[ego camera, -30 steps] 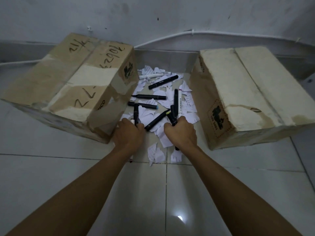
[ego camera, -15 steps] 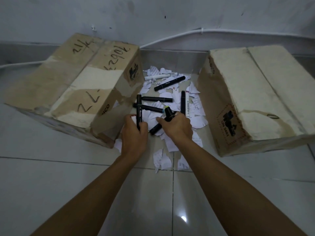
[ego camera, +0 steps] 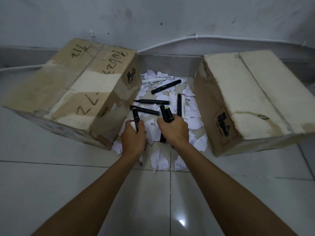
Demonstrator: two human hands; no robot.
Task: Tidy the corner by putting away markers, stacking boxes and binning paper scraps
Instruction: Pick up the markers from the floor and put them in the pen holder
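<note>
While my forearms stretch up from the bottom of the frame toward its centre, my left hand (ego camera: 133, 138) has its fingers curled tight round a black marker (ego camera: 135, 117). It stands nearly upright, long axis running up-frame. Just to the right, my right hand (ego camera: 173, 131) has its fingers wrapped round a bundle of dark markers (ego camera: 166, 113), one tipped yellow-green. They point up-frame, leaning a little left, and their lower ends poke out beneath my palm.

Above my knuckles, loose markers (ego camera: 151, 101) lie on the paper scraps (ego camera: 160, 160) on the floor (ego camera: 68, 184) — two run roughly left to right, one slants toward the upper right, and a black and white pair lies lengthwise up-frame. All this sits in the gap between the left box (ego camera: 68, 92) and the right box (ego camera: 247, 99).
</note>
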